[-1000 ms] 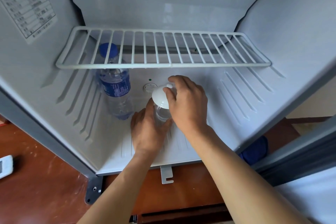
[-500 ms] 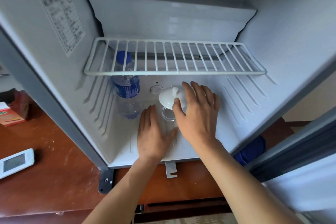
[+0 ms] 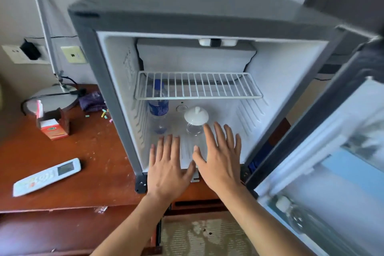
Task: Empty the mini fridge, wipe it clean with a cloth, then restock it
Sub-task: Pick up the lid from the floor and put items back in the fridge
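The mini fridge (image 3: 199, 27) stood open on the wooden table (image 3: 62, 183), dark outside, white inside, its door (image 3: 332, 151) swung out to the right and partly cut off by the picture's edge. Inside, a wire shelf (image 3: 198, 86) half hid the blue cap of a water bottle (image 3: 158, 114) standing at the back left of the floor; its blue label carried print too blurred to read. Just right of it stood a clear glass jar (image 3: 195, 122) under a white knobbed lid. The left hand (image 3: 168, 169) and right hand (image 3: 220, 162) hovered at the fridge's front edge, fingers straight and spread, each grip apart and holding nothing; the right fingertips were near the jar, apart from it. A bottle in the door's rack (image 3: 295, 216) was smeared by blur. On the table lay a white remote (image 3: 47, 175), an orange-and-white carton (image 3: 53, 129) with unreadable print, and a lamp base (image 3: 52, 98).
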Available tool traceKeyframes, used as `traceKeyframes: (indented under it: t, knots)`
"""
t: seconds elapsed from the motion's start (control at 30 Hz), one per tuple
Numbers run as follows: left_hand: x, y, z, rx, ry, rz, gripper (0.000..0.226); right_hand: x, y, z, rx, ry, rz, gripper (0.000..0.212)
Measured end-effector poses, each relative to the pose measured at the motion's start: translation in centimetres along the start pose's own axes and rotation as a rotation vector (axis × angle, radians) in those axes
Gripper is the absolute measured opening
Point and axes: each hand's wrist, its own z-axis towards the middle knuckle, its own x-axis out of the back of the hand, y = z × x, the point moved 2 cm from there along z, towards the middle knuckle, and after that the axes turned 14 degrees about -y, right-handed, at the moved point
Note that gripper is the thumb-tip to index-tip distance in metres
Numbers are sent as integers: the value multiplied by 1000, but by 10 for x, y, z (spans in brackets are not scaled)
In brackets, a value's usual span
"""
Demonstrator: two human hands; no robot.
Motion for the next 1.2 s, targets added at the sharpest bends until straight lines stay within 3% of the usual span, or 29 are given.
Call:
traceKeyframes:
  t: [0.4, 0.8, 1.03, 1.2]
  knots:
    - [100, 18, -123, -24, -104, 88, 90, 74, -36, -116, -61, -168, -29, 72]
    - [186, 44, -263, -67, -55, 84, 86, 159, -76, -228, -17, -230, -91, 78]
    - [217, 113, -307, -205, 18, 59, 83, 244, -28, -270, -20, -136, -88, 79]
    - [230, 198, -307, -309, 34, 102, 80, 322, 69, -280, -109, -37, -150, 79]
